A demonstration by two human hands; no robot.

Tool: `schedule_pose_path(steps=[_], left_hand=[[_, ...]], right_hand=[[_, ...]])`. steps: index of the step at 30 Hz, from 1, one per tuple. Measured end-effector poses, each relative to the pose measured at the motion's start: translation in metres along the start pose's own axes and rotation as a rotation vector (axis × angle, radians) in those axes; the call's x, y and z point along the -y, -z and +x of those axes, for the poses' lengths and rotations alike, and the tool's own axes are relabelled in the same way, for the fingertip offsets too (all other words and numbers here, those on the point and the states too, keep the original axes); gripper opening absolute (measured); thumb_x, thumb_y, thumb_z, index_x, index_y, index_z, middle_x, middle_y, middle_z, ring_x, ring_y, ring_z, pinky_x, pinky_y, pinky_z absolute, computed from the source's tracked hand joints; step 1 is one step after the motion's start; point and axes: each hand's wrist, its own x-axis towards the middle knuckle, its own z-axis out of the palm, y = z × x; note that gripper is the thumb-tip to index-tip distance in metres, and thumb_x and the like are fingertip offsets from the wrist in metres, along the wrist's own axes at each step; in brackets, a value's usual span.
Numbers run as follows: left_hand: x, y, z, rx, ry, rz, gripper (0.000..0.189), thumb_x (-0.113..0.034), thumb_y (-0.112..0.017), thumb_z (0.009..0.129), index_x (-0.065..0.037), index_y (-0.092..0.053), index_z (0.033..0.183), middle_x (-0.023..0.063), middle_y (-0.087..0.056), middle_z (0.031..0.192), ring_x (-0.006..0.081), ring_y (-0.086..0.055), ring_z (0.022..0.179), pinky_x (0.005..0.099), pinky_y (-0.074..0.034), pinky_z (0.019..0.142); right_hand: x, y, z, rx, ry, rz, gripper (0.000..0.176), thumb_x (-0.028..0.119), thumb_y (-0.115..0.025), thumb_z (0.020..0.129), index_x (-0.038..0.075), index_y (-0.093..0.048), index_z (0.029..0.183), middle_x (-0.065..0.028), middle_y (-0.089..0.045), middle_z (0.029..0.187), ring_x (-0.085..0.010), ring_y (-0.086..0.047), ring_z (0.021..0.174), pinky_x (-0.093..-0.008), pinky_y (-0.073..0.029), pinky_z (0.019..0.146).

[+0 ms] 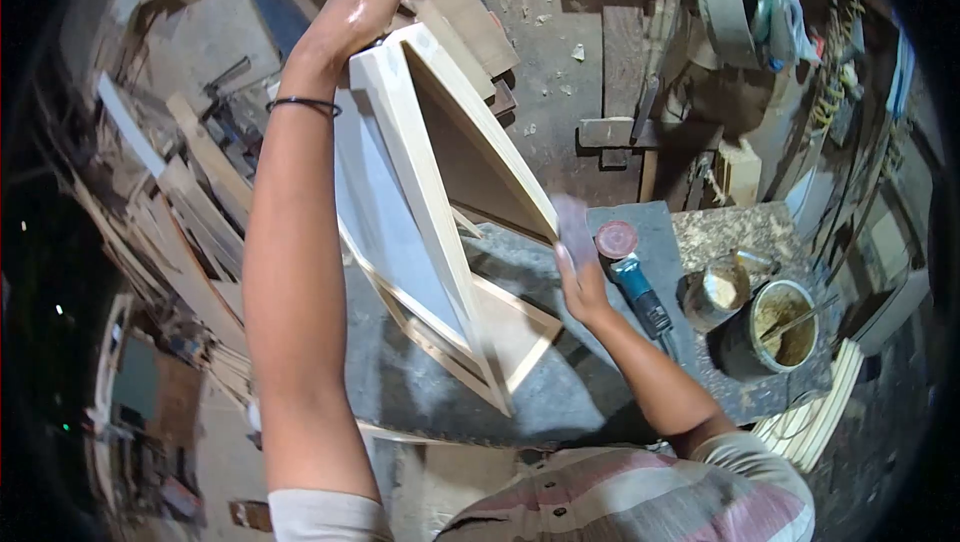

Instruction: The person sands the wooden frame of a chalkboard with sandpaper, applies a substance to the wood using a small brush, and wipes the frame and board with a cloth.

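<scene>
The left hand (368, 7) reaches the top edge, and a fingertip is cut there; its palm side is hidden, so I cannot tell how it meets the frame (425, 177). The right hand (582, 287) is blurred, and the pale piece (572, 220) at its fingers is too smeared to name. The stick (798, 320) hides its lower end in the tub (752, 330). The shirt (640, 502) is cut by the bottom edge. At far left, the small lights (59, 310) sit in darkness, too tiny to tell.
</scene>
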Motion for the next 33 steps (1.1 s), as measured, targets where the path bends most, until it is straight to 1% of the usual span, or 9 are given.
schedule_pose_path(steps=[3, 6, 13, 16, 19, 22, 24, 26, 33], left_hand=[[0.016, 0.009, 0.006, -0.472, -0.383, 0.013, 0.047, -0.038, -0.044, 0.108, 0.003, -0.067, 0.111, 0.0132, -0.071, 0.101, 0.0207, -0.066, 0.094, 0.0339, -0.051, 0.085], [-0.037, 0.004, -0.04, -0.859, -0.474, 0.054, 0.042, -0.033, -0.047, 0.107, 0.002, -0.07, 0.109, 0.0103, -0.072, 0.1, 0.0188, -0.064, 0.097, 0.0313, -0.049, 0.088], [-0.11, -0.188, -0.235, -0.508, -0.072, -0.23, 0.064, -0.047, -0.033, 0.102, 0.004, -0.06, 0.131, 0.0178, -0.058, 0.136, 0.0297, -0.052, 0.13, 0.0432, -0.037, 0.113], [-0.115, -0.259, -0.271, -0.255, 0.382, -1.456, 0.069, -0.047, -0.042, 0.1, 0.002, -0.041, 0.149, 0.0149, -0.047, 0.147, 0.0263, -0.051, 0.131, 0.0393, -0.039, 0.112], [-0.124, -0.266, -0.296, -0.099, 0.441, -1.572, 0.062, -0.036, -0.048, 0.102, 0.002, -0.038, 0.15, 0.0144, -0.05, 0.144, 0.0228, -0.051, 0.131, 0.036, -0.04, 0.111], [-0.119, -0.261, -0.297, -0.256, 0.627, -1.389, 0.054, -0.023, -0.049, 0.105, 0.002, -0.037, 0.151, 0.0143, -0.053, 0.141, 0.0215, -0.053, 0.13, 0.0356, -0.042, 0.11], [-0.121, -0.253, -0.297, -0.39, 0.595, -1.347, 0.046, -0.02, -0.043, 0.108, 0.003, -0.04, 0.149, 0.014, -0.057, 0.135, 0.0206, -0.057, 0.125, 0.0337, -0.042, 0.11], [-0.106, -0.256, -0.299, -0.532, 0.646, -0.681, 0.046, -0.023, -0.04, 0.11, 0.005, -0.043, 0.147, 0.015, -0.059, 0.135, 0.0217, -0.058, 0.125, 0.0333, -0.041, 0.11], [-0.043, -0.273, -0.158, -1.047, 0.278, -0.357, 0.053, -0.03, -0.034, 0.111, 0.008, -0.041, 0.146, 0.0287, -0.047, 0.148, 0.0358, -0.046, 0.137, 0.0398, -0.032, 0.117]], right_hand=[[-0.087, 0.055, -0.071, 0.304, -0.766, -0.046, 0.041, 0.031, -0.055, 0.102, -0.002, -0.065, 0.124, -0.021, -0.07, 0.118, -0.0352, -0.064, 0.113, -0.0403, -0.045, 0.099], [-0.068, 0.106, -0.063, 0.139, -0.793, 0.397, 0.038, 0.028, -0.06, 0.1, -0.002, -0.065, 0.123, -0.0102, -0.071, 0.113, -0.024, -0.066, 0.104, -0.0351, -0.047, 0.095], [0.067, 0.183, 0.019, 0.28, -0.531, 0.961, 0.033, 0.01, -0.072, 0.092, 0.001, -0.065, 0.123, -0.0043, -0.07, 0.113, -0.0141, -0.064, 0.102, -0.0311, -0.05, 0.094], [0.079, 0.188, 0.03, 0.522, -0.409, 0.837, 0.03, 0.009, -0.074, 0.091, 0.0, -0.066, 0.119, -0.0029, -0.069, 0.111, -0.0124, -0.064, 0.1, -0.0293, -0.05, 0.09], [0.082, 0.176, 0.037, 0.748, -0.339, 0.671, 0.02, 0.012, -0.074, 0.092, 0.001, -0.07, 0.109, -0.0001, -0.07, 0.097, -0.0083, -0.064, 0.09, -0.0273, -0.051, 0.081], [0.085, 0.165, 0.062, 0.914, -0.281, 0.517, 0.015, 0.015, -0.074, 0.093, 0.002, -0.072, 0.1, 0.0007, -0.068, 0.079, -0.0091, -0.063, 0.077, -0.0293, -0.052, 0.073], [0.1, 0.178, 0.116, 1.141, 0.206, -0.063, 0.016, 0.016, -0.073, 0.093, 0.001, -0.071, 0.096, -0.0013, -0.067, 0.076, -0.0125, -0.062, 0.073, -0.0324, -0.051, 0.071], [0.14, 0.178, 0.163, 0.863, 0.463, -0.29, 0.023, 0.022, -0.071, 0.094, -0.001, -0.07, 0.092, -0.0049, -0.067, 0.079, -0.0144, -0.061, 0.073, -0.0343, -0.051, 0.07], [0.247, 0.057, 0.302, 0.592, 0.773, -0.144, 0.056, 0.051, -0.063, 0.097, 0.003, -0.067, 0.124, -0.0113, -0.069, 0.114, -0.019, -0.063, 0.107, -0.0357, -0.049, 0.095]])
